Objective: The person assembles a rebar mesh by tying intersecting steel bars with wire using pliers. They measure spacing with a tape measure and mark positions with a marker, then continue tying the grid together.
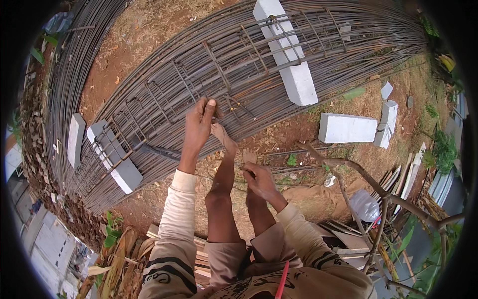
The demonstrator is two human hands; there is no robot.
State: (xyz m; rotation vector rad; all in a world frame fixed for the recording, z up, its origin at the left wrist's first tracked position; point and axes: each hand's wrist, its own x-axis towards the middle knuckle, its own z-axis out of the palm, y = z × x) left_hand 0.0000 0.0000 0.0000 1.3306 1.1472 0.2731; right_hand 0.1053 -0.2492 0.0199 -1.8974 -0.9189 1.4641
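two risks to weigh: first, a slide or tip of the long ladder-like cage of rusty brown steel bars (217, 67), propped over the white oblong block (298, 84) at upper right and the pale grey oblong block (125, 174) at lower left, likely from a one-sided push with seemingly nothing to brace against; second, a stumble or scrape, from standing with a bare left foot (227, 141) at the near edge of the heaped dark steel rods (261, 102), probably apt to roll. at the cage's near side, a left hand (200, 119) with grip closed, thumb against curled fingers; cannot tell around what, or whether touching the bars. above the right shin, a right hand (260, 182), likewise pinched closed, well apart from the cage, contents too small to tell. lengthwise, running from lower left to upper right, roughly along the rods, rungs crosswise, with no clear front end.
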